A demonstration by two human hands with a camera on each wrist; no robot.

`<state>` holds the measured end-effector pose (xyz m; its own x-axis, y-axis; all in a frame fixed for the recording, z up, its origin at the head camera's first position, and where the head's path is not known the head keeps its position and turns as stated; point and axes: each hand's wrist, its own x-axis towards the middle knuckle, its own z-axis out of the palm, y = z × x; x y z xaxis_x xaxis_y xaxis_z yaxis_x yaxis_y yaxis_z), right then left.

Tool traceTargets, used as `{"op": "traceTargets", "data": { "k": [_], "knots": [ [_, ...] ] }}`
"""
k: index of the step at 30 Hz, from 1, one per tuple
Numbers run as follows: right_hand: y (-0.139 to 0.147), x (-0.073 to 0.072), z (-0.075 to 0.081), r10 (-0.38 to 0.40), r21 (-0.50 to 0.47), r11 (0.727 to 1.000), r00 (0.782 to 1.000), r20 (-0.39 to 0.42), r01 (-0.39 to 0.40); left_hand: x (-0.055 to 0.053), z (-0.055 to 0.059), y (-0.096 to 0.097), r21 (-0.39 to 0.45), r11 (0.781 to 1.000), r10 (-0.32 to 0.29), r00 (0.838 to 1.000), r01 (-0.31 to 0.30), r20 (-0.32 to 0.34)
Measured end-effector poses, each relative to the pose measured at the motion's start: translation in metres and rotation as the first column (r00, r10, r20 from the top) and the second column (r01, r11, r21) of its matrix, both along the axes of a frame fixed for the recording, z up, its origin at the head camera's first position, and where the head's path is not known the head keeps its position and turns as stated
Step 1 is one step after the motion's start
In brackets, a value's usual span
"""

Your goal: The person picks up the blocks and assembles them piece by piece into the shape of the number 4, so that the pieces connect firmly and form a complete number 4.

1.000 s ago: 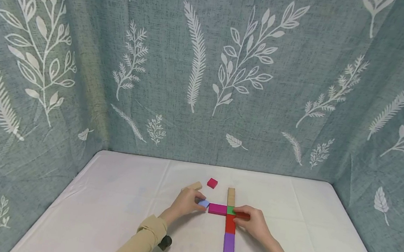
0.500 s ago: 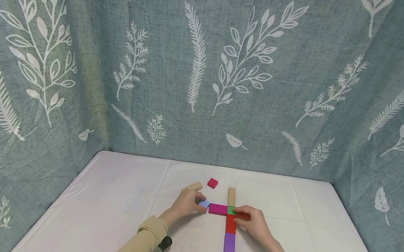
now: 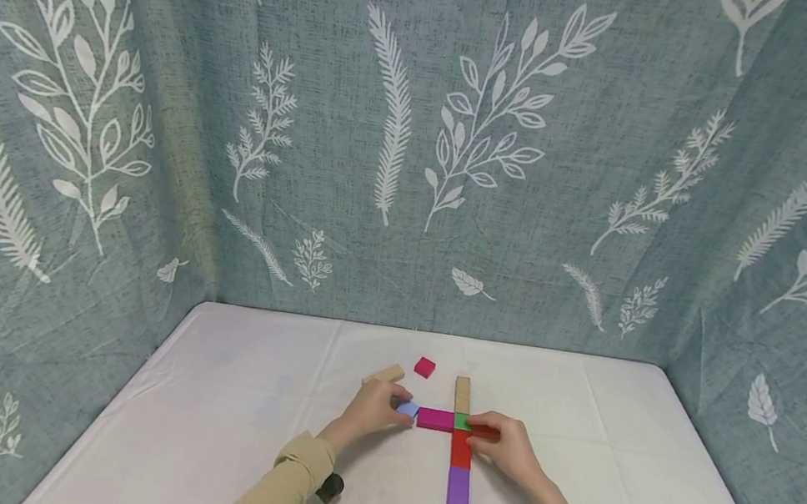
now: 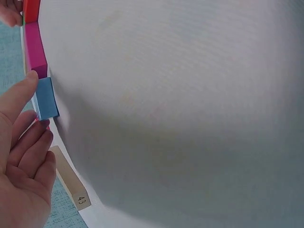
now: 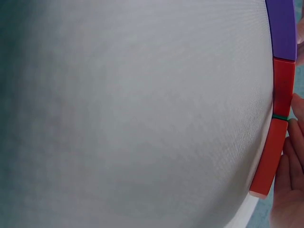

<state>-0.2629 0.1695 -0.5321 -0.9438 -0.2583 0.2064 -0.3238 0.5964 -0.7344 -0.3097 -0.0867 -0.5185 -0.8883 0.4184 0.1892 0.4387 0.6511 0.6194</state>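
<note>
Coloured blocks form a cross on the white table. At its centre is a green block (image 3: 461, 420), with a magenta block (image 3: 436, 420) to the left and a plain wooden block (image 3: 461, 395) behind. In front lie a red block (image 3: 461, 450) and then a purple block (image 3: 459, 492). My left hand (image 3: 369, 407) pinches a light blue block (image 4: 46, 98) between thumb and fingertips, at the magenta block's left end. My right hand (image 3: 510, 447) holds the orange-red block (image 5: 269, 156) on the right arm between thumb and fingers, partly hiding it and the green block.
A loose wooden block (image 4: 72, 180) marked 43 lies behind my left hand. Farther back sits a small crimson block (image 3: 425, 367). A patterned grey-green curtain (image 3: 418, 136) hangs around the table's back and sides. The white tablecloth (image 3: 599, 444) shows faint creases.
</note>
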Motion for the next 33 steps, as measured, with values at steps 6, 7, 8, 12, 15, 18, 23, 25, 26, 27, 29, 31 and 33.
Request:
{"op": "traceTargets", "data": {
  "k": [6,7,8,12,15,18,23,25,26,27,29,31,33],
  "knots": [
    [0.000,0.001,0.002,0.005,-0.004,1.000,1.000,-0.009,-0.005,-0.001,0.004,-0.002,0.014,1.000,-0.004,1.000,0.004,-0.012],
    [0.000,0.002,0.002,0.007,-0.002,1.000,1.000,-0.012,-0.007,-0.001,0.005,-0.002,0.021,1.000,-0.005,1.000,0.005,-0.009],
    [0.000,0.002,0.002,0.007,0.001,1.000,1.000,-0.014,-0.007,-0.001,0.007,-0.002,0.031,1.000,-0.002,1.000,0.002,0.004],
    [0.000,0.002,0.001,0.000,0.006,1.000,1.000,-0.020,0.000,-0.006,0.014,-0.003,0.057,0.998,-0.002,1.000,0.001,0.021],
    [0.000,0.001,0.001,-0.009,-0.001,1.000,1.000,-0.022,0.009,-0.011,0.024,-0.004,0.073,0.997,0.010,0.999,-0.013,0.037],
    [0.000,0.001,0.001,-0.014,-0.002,1.000,1.000,-0.010,0.014,-0.015,0.033,-0.005,0.069,0.997,0.041,0.999,-0.043,0.031],
    [0.001,0.000,0.001,-0.011,0.000,1.000,1.000,0.019,0.011,-0.023,0.049,-0.009,0.049,0.993,0.110,0.994,-0.110,0.001],
    [0.001,0.001,0.001,-0.007,0.001,1.000,1.000,0.020,0.007,-0.027,0.054,-0.013,0.043,0.991,0.128,0.992,-0.128,-0.006],
    [0.001,0.001,0.001,-0.005,0.000,1.000,1.000,0.021,0.005,-0.028,0.057,-0.015,0.040,0.990,0.133,0.991,-0.133,-0.012],
    [0.001,0.001,0.002,-0.003,0.000,1.000,1.000,0.021,0.003,-0.030,0.059,-0.017,0.035,0.990,0.138,0.990,-0.137,-0.013],
    [0.001,0.001,0.002,-0.002,0.001,1.000,1.000,0.019,0.002,-0.032,0.063,-0.022,0.033,0.989,0.148,0.989,-0.147,-0.011],
    [0.001,0.001,0.002,-0.001,0.002,1.000,1.000,0.016,0.001,-0.035,0.067,-0.027,0.032,0.986,0.161,0.987,-0.161,0.001],
    [0.001,0.001,0.002,-0.002,0.005,1.000,1.000,0.010,0.002,-0.038,0.069,-0.030,0.042,0.985,0.169,0.985,-0.170,0.014]
  ]
}}
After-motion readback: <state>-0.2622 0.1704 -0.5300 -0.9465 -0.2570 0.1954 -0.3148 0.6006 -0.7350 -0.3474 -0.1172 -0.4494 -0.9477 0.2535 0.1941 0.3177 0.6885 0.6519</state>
